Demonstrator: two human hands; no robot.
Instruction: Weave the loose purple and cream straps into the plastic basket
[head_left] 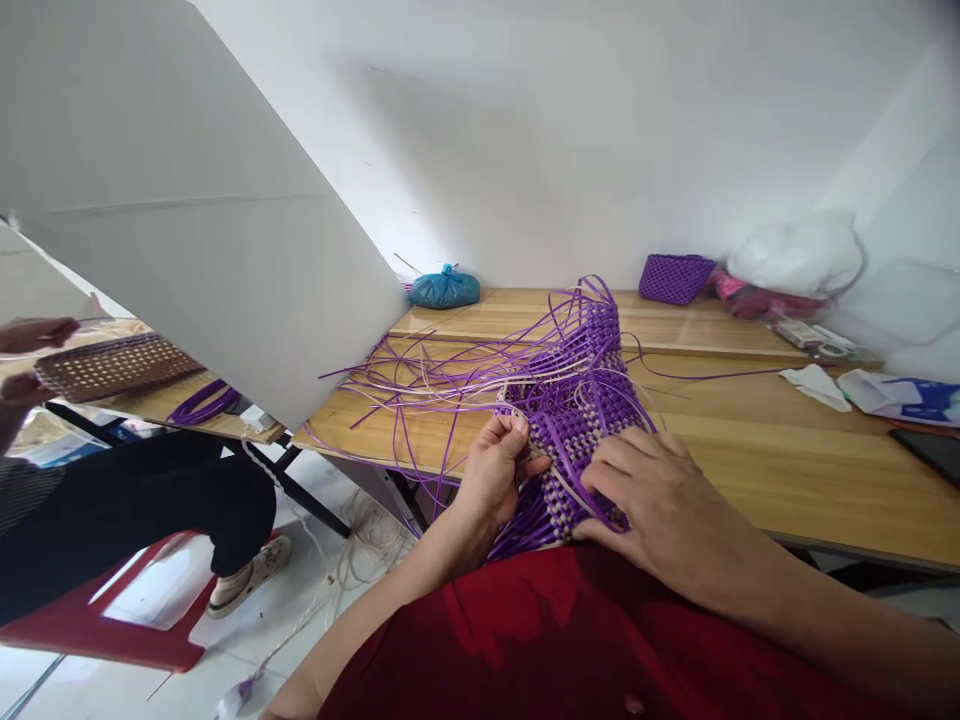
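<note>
A half-woven basket (pixel 592 440) of purple and pale plastic strips rests at the table's front edge against my lap. Long loose strips (pixel 450 385) trail from it to the left over the table. My left hand (pixel 495 465) pinches a pale strip between thumb and forefinger at the basket's left side. Curled over the near right side of the weave is my right hand (pixel 660 490), its thumb below and its fingers pressed on the purple strips. The exact spot under its fingertips is hidden.
A small purple woven basket (pixel 675 278) and a blue tied bag (pixel 445 288) stand at the back. White tissue (pixel 816 386) and packaging lie right. Left, beyond a white partition (pixel 187 180), another person holds a brown woven basket (pixel 112 367). Cords (pixel 367 540) lie on the floor.
</note>
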